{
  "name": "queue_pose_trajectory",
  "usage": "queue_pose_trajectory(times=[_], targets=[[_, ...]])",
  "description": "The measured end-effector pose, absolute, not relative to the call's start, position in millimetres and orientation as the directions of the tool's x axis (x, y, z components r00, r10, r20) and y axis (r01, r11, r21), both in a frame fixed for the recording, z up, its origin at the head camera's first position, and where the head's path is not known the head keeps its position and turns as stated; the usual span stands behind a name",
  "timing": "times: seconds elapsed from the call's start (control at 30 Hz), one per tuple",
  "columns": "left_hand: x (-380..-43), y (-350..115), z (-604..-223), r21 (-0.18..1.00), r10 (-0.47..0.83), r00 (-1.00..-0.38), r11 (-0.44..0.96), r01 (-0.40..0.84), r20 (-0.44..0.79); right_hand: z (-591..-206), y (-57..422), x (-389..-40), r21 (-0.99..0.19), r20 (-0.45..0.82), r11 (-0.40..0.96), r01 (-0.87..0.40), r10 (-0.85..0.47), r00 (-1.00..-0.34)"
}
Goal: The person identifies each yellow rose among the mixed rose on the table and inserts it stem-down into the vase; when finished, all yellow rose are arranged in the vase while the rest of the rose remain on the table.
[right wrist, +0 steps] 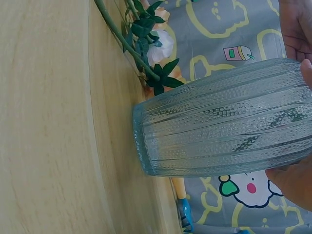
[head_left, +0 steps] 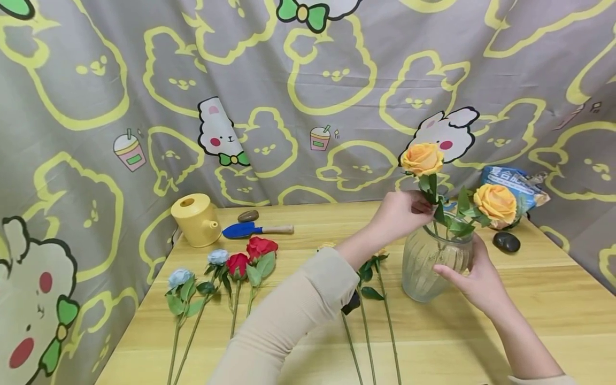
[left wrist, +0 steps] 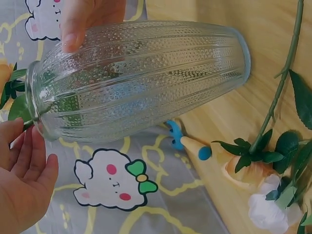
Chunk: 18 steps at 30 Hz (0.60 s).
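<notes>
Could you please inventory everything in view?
Vase: one, clear, right
Vase roses: two, orange, above vase rim
Lying roses: two orange, one white, centre
Blue roses: two, pale, left
Red roses: two, red, beside those
Watering can: one, yellow, left
Trowel: one, blue-bladed, back left
Stones: two, brown left, black right
Pronged tool: one, blue-ended, behind vase
Bag: one, blue, back right
Curtain: one, grey-yellow, behind
Table: one, wooden, below
Sleeves: two, beige, foreground
Left grip: one, beneath upper rose
Right grip: one, on vase
</notes>
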State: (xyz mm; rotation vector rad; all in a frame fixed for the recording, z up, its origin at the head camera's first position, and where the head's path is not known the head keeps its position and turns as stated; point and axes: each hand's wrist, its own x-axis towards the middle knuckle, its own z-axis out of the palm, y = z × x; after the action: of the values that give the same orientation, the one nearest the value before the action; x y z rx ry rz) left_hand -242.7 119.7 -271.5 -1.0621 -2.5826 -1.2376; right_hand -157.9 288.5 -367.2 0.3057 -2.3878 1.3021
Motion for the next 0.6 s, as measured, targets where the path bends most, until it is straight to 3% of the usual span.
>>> queue_pose_trajectory(times=[0.6], targets=[[-244.1, 133.1, -264.1, 0.588, 0.537, -0.781, 0.534, 0.607, 0.319, -366.4, 288.8, -156.9, -0.755, 0.426, 0.556, -0.348, 0.010, -0.905]])
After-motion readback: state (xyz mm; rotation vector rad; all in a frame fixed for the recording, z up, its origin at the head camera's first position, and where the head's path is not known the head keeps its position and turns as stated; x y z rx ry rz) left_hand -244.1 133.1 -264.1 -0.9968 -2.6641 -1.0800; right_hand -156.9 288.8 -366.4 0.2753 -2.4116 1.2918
